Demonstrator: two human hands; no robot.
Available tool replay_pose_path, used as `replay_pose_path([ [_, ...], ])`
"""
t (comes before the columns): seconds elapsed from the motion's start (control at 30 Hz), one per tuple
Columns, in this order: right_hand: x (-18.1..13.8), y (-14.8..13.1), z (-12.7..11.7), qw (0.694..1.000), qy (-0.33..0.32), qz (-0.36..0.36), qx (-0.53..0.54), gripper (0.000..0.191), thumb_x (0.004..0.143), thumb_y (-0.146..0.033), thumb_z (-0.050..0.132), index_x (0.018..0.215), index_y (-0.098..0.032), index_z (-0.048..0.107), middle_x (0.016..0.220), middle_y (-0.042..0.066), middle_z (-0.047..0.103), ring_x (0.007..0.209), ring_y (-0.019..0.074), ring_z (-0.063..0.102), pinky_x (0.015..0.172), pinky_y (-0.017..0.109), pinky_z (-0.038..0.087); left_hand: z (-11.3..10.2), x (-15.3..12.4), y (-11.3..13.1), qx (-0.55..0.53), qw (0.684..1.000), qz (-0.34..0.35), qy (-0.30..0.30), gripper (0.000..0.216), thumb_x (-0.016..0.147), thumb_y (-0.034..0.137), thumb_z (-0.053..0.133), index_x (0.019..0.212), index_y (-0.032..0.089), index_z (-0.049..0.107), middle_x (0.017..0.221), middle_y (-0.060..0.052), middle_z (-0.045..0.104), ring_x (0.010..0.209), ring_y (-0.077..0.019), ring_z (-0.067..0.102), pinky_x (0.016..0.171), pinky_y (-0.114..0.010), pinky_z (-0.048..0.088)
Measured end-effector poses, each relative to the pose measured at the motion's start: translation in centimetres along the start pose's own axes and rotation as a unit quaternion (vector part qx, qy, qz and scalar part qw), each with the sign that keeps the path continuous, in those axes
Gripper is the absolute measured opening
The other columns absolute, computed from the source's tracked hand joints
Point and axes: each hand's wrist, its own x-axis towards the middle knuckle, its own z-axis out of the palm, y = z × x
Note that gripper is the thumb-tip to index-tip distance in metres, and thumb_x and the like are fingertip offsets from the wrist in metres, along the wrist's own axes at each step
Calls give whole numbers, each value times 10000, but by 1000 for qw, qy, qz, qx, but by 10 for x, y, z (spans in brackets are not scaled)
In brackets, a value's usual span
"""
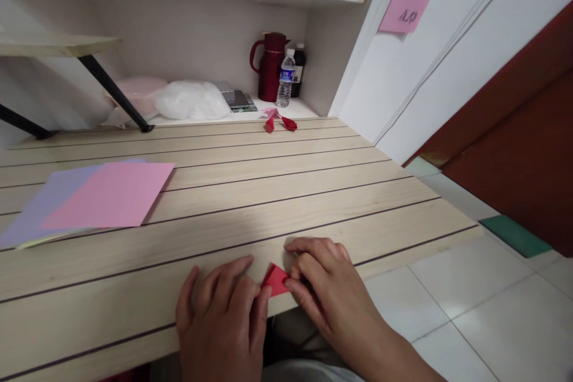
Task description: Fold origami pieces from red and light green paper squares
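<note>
A small piece of folded red paper (276, 279) lies at the table's near edge, one corner pointing away from me. My left hand (224, 310) pinches its left side between thumb and index finger, the other fingers curled over the tabletop. On the opposite side, my right hand (329, 286) grips the paper's right corner with thumb and fingertips. Part of the paper is hidden under the fingertips.
Pink paper (114, 196) and purple paper (49, 197) sheets lie stacked at the left. Small folded red pieces (289, 123) rest at the table's far edge. Behind stand a dark red jug (271, 68) and a water bottle (285, 80). A black-legged stand (116, 92) is at the back left.
</note>
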Motion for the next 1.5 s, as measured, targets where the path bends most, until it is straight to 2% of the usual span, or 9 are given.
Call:
replay_pose_path([
  [0.53, -4, 1, 2, 999, 20, 10, 37, 68, 941, -243, 593, 886, -238, 552, 1157, 46, 629, 1037, 270, 545, 841, 420, 361, 8, -2, 3, 16, 1000, 5, 23, 37, 880, 260, 573, 879, 240, 542, 1027, -76, 739, 925, -236, 665, 1041, -481, 286],
  [0.7, -4, 2, 6, 999, 35, 17, 9, 82, 930, -225, 609, 869, -241, 557, 1145, 50, 632, 1066, 265, 546, 857, 417, 365, 10, -5, 11, 29, 998, -56, 24, 52, 927, 257, 527, 906, 225, 562, 1078, -90, 742, 948, -252, 677, 1038, -527, 321],
  [0.77, -3, 3, 6, 999, 31, 5, -2, 52, 937, -277, 618, 955, -249, 578, 1187, 63, 620, 1094, 272, 535, 880, 428, 371, 12, -8, 13, 30, 997, -59, 30, 99, 935, 295, 537, 921, 210, 583, 1115, -103, 739, 962, -253, 682, 1061, -527, 311],
  [0.83, -4, 5, 5, 999, 19, -26, -14, 212, 922, -345, 650, 1103, -260, 577, 1257, 78, 589, 1139, 284, 512, 919, 443, 371, 13, -10, 13, 27, 997, -56, 36, 154, 933, 330, 553, 968, 193, 612, 1151, -108, 734, 984, -249, 686, 1100, -515, 280],
  [0.9, -6, 8, 4, 998, 23, -62, -21, 265, 915, -357, 661, 1150, -271, 576, 1305, 79, 555, 1167, 289, 493, 942, 451, 369, 14, -13, 12, 21, 997, -56, 40, 215, 930, 343, 561, 1063, 192, 635, 1180, -89, 731, 1005, -237, 688, 1139, -494, 243],
  [1.0, -10, 11, 5, 995, 59, -80, -26, 116, 939, -288, 623, 1052, -267, 605, 1301, 77, 543, 1157, 284, 496, 933, 450, 377, 15, -14, 10, 10, 997, -64, 44, 265, 927, 305, 556, 1172, 259, 647, 1197, -21, 733, 1016, -207, 691, 1172, -454, 201],
  [1.23, -6, 13, 9, 995, 74, -68, 4, 34, 940, -220, 616, 966, -240, 621, 1175, 63, 634, 1080, 260, 564, 882, 431, 422, 12, -9, 9, -16, 996, -70, 60, 292, 898, 258, 570, 1172, 294, 667, 1154, 29, 750, 986, -180, 705, 1185, -419, 176],
  [1.4, -4, 15, 4, 993, 75, -85, 26, 88, 939, -216, 619, 1013, -249, 653, 1140, 53, 656, 1087, 253, 574, 893, 431, 438, 11, -5, 5, -65, 994, -40, 78, 267, 889, 209, 564, 1083, 341, 693, 1030, 117, 777, 899, -150, 723, 1196, -410, 149],
  [1.5, -4, 16, 2, 992, 73, -96, 29, 130, 938, -181, 613, 1045, -242, 653, 1135, 56, 655, 1073, 244, 579, 880, 424, 446, 12, -5, 1, -51, 996, -23, 75, 257, 886, 228, 573, 1104, 313, 680, 1020, 99, 782, 881, -154, 727, 1196, -414, 147],
])
